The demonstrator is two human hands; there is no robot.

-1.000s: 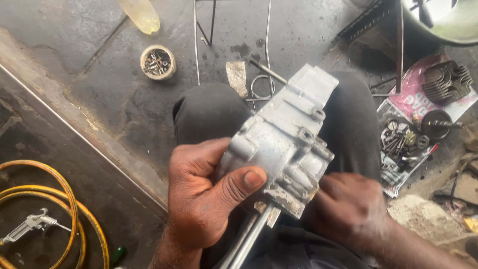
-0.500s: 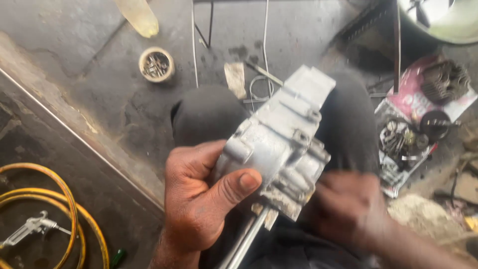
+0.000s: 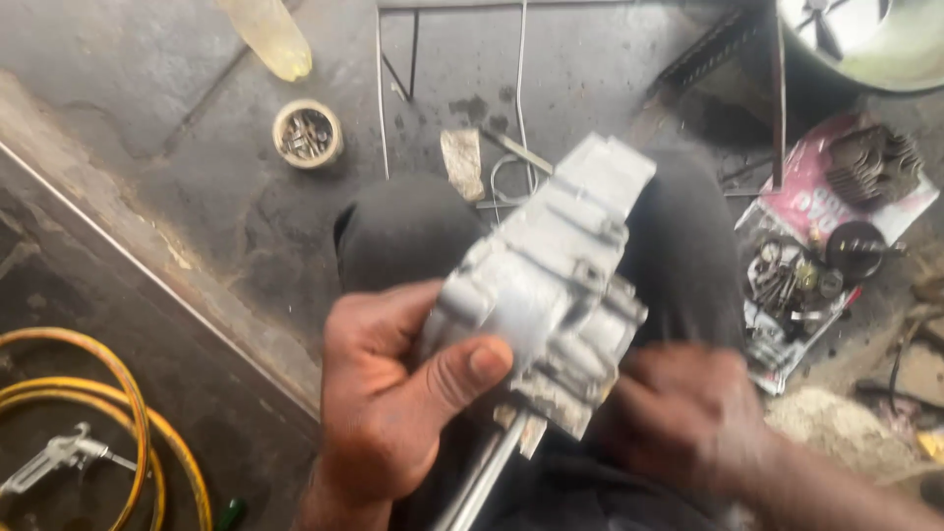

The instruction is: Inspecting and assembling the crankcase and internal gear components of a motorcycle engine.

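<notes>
I hold a grey cast-metal engine casing (image 3: 556, 285) over my lap, tilted up to the right. My left hand (image 3: 393, 393) grips its lower left side, thumb laid across the face. My right hand (image 3: 678, 413), blurred, is closed against the casing's lower right edge; what it holds there is hidden. A shiny metal rod (image 3: 487, 477) sticks out below the casing between my hands. My knees in dark trousers (image 3: 413, 231) lie under it.
A small round tin of screws (image 3: 307, 133) sits on the concrete floor at upper left. Loose engine parts lie on a pink sheet (image 3: 806, 197) at right. A yellow hose (image 3: 118, 413) with a metal air gun (image 3: 54, 462) is at lower left. Wires (image 3: 519, 88) cross the floor ahead.
The casing has shifted slightly and the view has tilted. My right hand has moved against the casing's lower right edge and is now blurred.
</notes>
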